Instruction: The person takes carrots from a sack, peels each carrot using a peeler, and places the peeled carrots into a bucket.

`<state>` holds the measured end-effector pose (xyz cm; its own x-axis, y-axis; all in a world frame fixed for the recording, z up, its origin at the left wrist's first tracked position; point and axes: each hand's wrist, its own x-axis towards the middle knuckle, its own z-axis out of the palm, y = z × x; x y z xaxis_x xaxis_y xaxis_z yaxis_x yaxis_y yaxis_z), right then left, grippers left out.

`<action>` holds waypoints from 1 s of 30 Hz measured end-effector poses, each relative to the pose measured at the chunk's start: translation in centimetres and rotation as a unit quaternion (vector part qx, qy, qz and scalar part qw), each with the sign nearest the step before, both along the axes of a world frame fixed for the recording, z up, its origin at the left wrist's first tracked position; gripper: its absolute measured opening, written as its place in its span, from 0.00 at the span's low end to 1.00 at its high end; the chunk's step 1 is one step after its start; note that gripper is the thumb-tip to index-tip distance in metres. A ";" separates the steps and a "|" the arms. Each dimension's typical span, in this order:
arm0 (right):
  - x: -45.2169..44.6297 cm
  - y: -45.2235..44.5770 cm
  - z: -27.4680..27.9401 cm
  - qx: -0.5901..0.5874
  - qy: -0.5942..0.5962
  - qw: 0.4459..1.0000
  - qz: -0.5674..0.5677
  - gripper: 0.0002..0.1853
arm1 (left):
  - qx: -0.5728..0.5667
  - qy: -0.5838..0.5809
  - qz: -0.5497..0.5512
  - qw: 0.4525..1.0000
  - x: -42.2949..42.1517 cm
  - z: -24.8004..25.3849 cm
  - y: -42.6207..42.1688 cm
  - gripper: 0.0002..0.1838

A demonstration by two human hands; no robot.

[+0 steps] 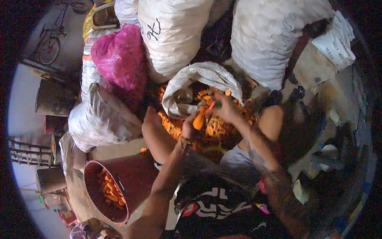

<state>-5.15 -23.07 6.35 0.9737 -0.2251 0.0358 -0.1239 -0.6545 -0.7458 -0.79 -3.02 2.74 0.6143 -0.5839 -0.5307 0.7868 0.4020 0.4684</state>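
My left hand (188, 128) is closed around a smooth orange root vegetable (198, 122), in front of the open white sack. Just right of it, my right hand (227, 108) grips a small tool with red and green on it (216, 105), close to the vegetable's upper end. Fingers cover most of the tool, so its kind is unclear. Below both hands lies a heap of orange peelings and pieces (215, 129) between my knees. The open white sack (175, 89) has its rim rolled down, with brownish roots and orange bits at its mouth.
A dark red bucket (139, 185) with orange pieces inside lies tilted at my left. Full white sacks (171, 36) (264, 40) stand beyond the open one. A pink net sack (121, 59) and another whitish sack (103, 119) are at left. A bicycle (49, 47) stands far left.
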 end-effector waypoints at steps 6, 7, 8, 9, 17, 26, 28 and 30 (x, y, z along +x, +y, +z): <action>0.4 -0.1 0.4 0.041 -0.042 0.998 0.013 0.29 | -0.007 -0.049 0.013 0.999 -0.6 0.5 -0.2 0.20; 0.3 0.1 -0.8 -0.002 -0.096 0.995 0.015 0.26 | -0.002 -0.066 0.018 0.998 -0.4 0.3 -0.4 0.21; 0.2 0.2 -2.3 -0.048 -0.149 0.988 0.012 0.23 | 0.001 -0.062 0.015 0.998 -0.5 -0.1 -0.5 0.21; 0.8 -1.8 -3.4 0.014 -0.062 0.997 -0.049 0.22 | 0.006 -0.053 0.012 0.999 -1.3 0.3 -0.3 0.21; -0.1 -0.3 -0.9 -0.044 -0.070 0.997 -0.007 0.27 | -0.023 -0.123 -0.017 0.992 -1.3 -0.1 -0.3 0.24; 1.0 -2.2 -1.8 0.031 -0.050 0.998 -0.035 0.27 | -0.029 -0.116 -0.002 0.993 -1.4 -0.5 -0.7 0.25; 1.7 -3.2 0.4 0.177 0.018 0.972 -0.153 0.27 | -0.057 -0.019 0.004 0.998 -1.6 -1.5 -0.3 0.25; 1.0 -0.1 2.1 0.045 -0.145 0.988 0.014 0.25 | -0.074 -0.025 -0.012 0.997 -0.3 -2.6 0.0 0.24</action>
<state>-4.16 -23.13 8.48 0.9313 -0.2134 0.2952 0.1205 -0.5843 -0.8025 -1.09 -3.03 0.13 0.6231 -0.6679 -0.4071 0.7740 0.4515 0.4439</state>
